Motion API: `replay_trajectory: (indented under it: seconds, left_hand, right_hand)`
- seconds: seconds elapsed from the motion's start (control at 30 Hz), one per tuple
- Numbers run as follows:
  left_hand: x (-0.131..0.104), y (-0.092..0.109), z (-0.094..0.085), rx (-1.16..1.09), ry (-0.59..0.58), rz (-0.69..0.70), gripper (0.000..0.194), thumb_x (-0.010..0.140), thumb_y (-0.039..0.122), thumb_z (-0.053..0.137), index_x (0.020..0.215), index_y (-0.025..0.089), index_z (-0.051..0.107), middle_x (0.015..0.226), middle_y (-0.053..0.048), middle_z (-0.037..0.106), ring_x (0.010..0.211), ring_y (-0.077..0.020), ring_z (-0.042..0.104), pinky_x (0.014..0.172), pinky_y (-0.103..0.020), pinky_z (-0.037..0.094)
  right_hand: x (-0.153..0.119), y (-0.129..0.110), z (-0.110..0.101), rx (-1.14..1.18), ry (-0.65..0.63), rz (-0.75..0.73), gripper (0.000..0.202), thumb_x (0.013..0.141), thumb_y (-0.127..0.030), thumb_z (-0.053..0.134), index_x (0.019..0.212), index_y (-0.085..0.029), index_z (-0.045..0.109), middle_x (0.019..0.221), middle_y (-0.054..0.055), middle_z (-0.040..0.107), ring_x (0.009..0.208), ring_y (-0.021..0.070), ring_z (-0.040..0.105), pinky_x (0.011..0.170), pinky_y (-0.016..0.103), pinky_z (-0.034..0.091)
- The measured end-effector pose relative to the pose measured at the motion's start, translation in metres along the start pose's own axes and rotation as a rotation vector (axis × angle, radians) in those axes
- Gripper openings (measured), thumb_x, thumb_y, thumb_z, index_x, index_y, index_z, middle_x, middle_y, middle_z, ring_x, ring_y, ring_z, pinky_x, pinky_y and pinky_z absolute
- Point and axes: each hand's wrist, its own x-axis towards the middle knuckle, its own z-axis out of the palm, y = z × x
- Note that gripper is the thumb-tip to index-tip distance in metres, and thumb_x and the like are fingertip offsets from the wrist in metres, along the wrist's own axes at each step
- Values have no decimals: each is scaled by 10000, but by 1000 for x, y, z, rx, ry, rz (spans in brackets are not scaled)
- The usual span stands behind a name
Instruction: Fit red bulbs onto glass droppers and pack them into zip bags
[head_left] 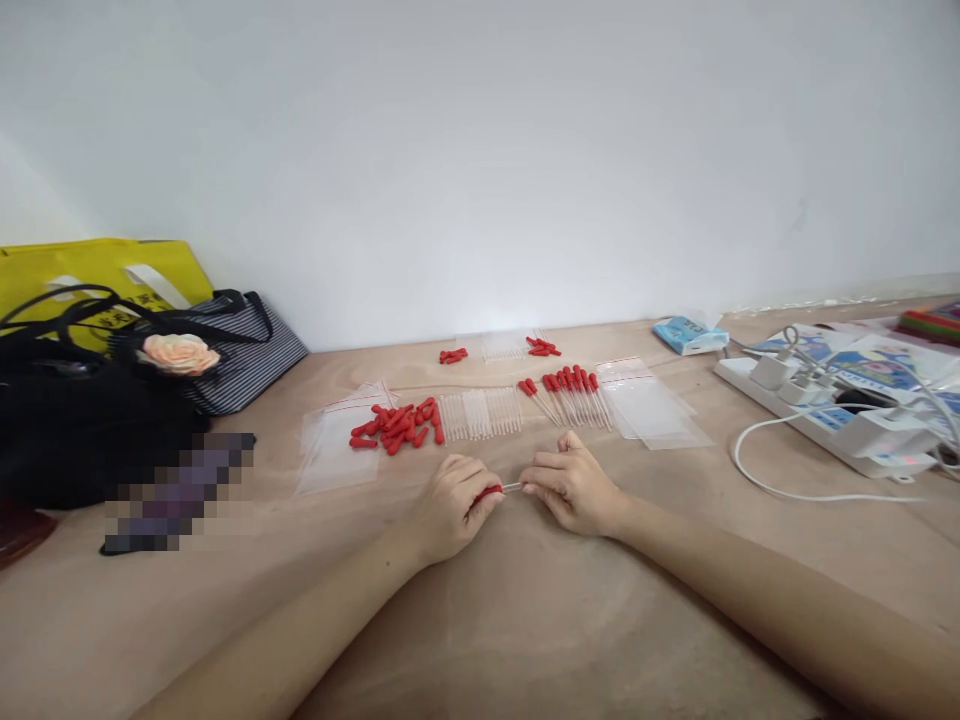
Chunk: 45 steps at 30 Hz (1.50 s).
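Now our left hand (459, 505) grips a red bulb (490, 492) and our right hand (570, 488) pinches a clear tube (512, 487), which spans the gap between our hands. Just beyond, we have a row of bare tubes (480, 415), loose red bulbs (397, 427) to its left, capped tubes (574, 385) to its right, and clear bags (637, 408) at both ends.

Bare hands (459, 505), bare forearms (337, 610), small dark spot (388, 563) on left forearm
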Motion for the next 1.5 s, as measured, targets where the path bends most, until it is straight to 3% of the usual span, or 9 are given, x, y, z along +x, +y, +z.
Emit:
replay_trajectory:
  seconds: [0.47,0.7,0.77,0.83,0.9,1.0,1.1,1.3,1.5]
  left_hand:
    - [1,-1,0,-3,14,0,201,861,257,396,782,170,559,726,-32,597,697,-150,523,723,-306,372]
    - [3,-8,-7,-20,-14,-42,203,856,276,423,792,182,591,754,-24,621,720,-156,547,729,-316,370]
    - [1,-11,-9,-39,3,-89,166,844,281,447,887,193,581,816,-28,612,776,-164,544,746,-318,383]
    - [-2,-16,-10,-51,54,-192,231,825,284,474,1034,196,517,875,-38,578,803,-167,531,730,-311,409]
    - [-4,-21,-9,-57,90,-303,298,803,279,496,1084,185,463,867,-38,545,764,-160,522,679,-297,432]
    - [-4,-26,-8,-74,51,-337,190,784,254,503,958,175,503,823,-28,540,732,-155,525,653,-292,441]
    - [-3,-24,-9,-92,11,-303,123,783,237,496,882,174,533,834,-36,558,772,-166,541,677,-307,444]
    - [-2,-20,-12,-143,3,-290,118,788,222,484,852,170,569,822,-37,563,741,-148,545,672,-289,456]
    - [-2,-23,-10,-138,-2,-294,130,784,225,488,863,168,575,822,-39,562,743,-150,544,676,-288,451]
  right_hand:
    - [10,-8,4,137,-83,87,268,883,-218,334,804,-164,584,703,21,613,627,111,499,644,276,227]
    - [12,-7,-8,5,-137,56,203,847,-263,431,851,-203,624,747,26,621,722,143,501,680,299,230]
    - [9,-4,-11,-36,-168,74,194,832,-253,446,836,-206,634,757,31,626,739,153,503,685,304,235]
    - [8,3,-13,-71,-174,171,207,827,-244,438,820,-198,640,771,40,633,754,162,516,692,304,251]
    - [10,15,-15,-98,-130,365,232,828,-244,416,830,-191,642,810,48,644,774,171,533,692,294,277]
    - [22,39,-16,-159,-44,693,260,824,-243,388,862,-192,640,862,51,655,782,176,555,668,273,314]
    - [41,56,-11,-278,-58,881,297,826,-271,368,788,-180,649,825,74,661,790,201,568,703,297,320]
    - [61,64,7,-359,-84,1018,359,828,-341,353,772,-142,647,821,125,654,860,240,571,844,376,240]
    - [58,65,10,-391,-55,1012,429,820,-447,342,787,-132,631,792,133,655,861,260,567,866,391,210]
